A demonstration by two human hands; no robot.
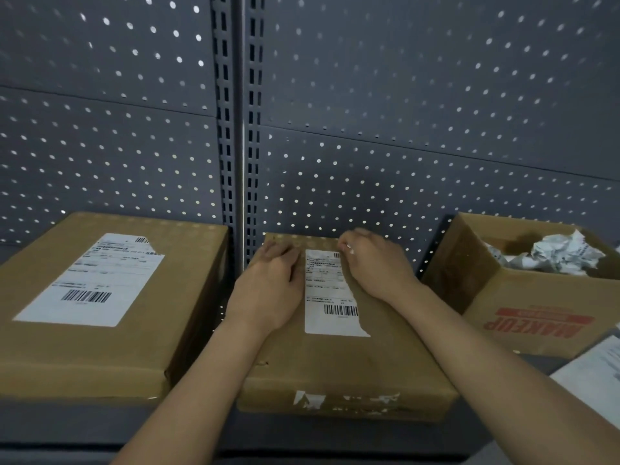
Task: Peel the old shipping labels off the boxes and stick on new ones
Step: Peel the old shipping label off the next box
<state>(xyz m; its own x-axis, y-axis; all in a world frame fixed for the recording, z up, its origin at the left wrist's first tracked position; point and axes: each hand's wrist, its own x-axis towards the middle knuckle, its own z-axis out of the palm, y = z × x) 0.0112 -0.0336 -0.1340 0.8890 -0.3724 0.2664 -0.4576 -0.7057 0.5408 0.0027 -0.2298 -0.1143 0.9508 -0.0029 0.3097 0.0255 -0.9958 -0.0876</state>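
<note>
Left hand (271, 283) lies flat, fingers together, on the middle box (369, 364), just left of its old label (330, 297). Right hand (375, 266) pinches that label's far right corner. Behind the middle box rises a grey pegboard wall (402, 95); beneath it lies a dark shelf (302, 434). To its left stands a larger labelled box (188, 280), to its right an open carton (503, 297) holding crumpled paper (563, 253).

3 brown cardboard boxes: left closed box (100, 347), centre closed box (335, 364), right open box (503, 297). 2 white barcoded paper labels: left label (90, 280), centre label (330, 297). 2 hands: left hand (268, 286), right hand (375, 263).
</note>
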